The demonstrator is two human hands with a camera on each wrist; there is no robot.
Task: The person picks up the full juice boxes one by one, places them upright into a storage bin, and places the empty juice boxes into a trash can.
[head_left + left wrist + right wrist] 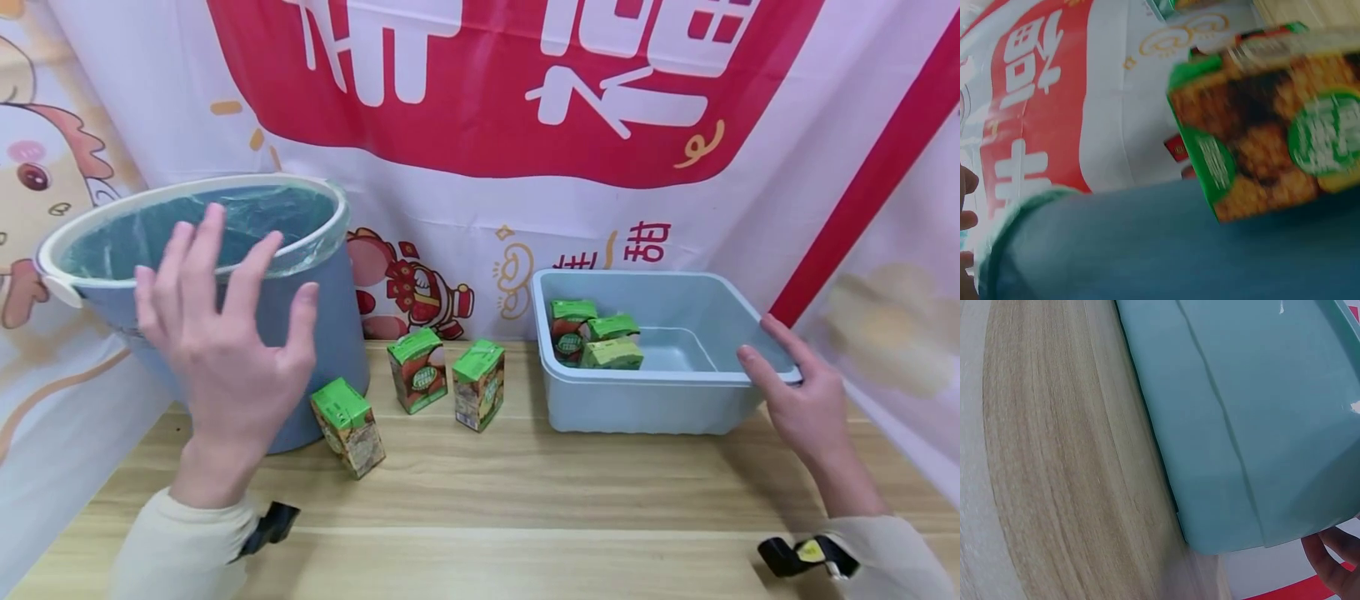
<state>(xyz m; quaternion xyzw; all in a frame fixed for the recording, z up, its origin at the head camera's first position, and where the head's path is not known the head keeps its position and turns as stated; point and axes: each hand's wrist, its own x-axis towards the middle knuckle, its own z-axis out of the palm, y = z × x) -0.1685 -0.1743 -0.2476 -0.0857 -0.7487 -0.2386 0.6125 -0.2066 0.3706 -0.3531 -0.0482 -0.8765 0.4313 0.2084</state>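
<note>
My left hand (225, 333) is raised in front of the blue trash bin (330, 333), fingers spread and holding nothing. The bin has a white rim and a green liner bag. Beside its base, a small green-topped carton (348, 427) leans at a tilt; its printed side (1260, 131) fills much of the left wrist view. My right hand (806, 400) grips the right front corner of a light blue plastic tub (652, 404), thumb and fingers at the rim. Inside the tub's left end lie several similar cartons (611, 354).
Two more cartons stand on the wooden table between bin and tub, a red-sided one (420, 371) and a brown one (480, 385). A printed red and white cloth (480, 192) hangs behind. The table (487, 492) stretches toward me in front.
</note>
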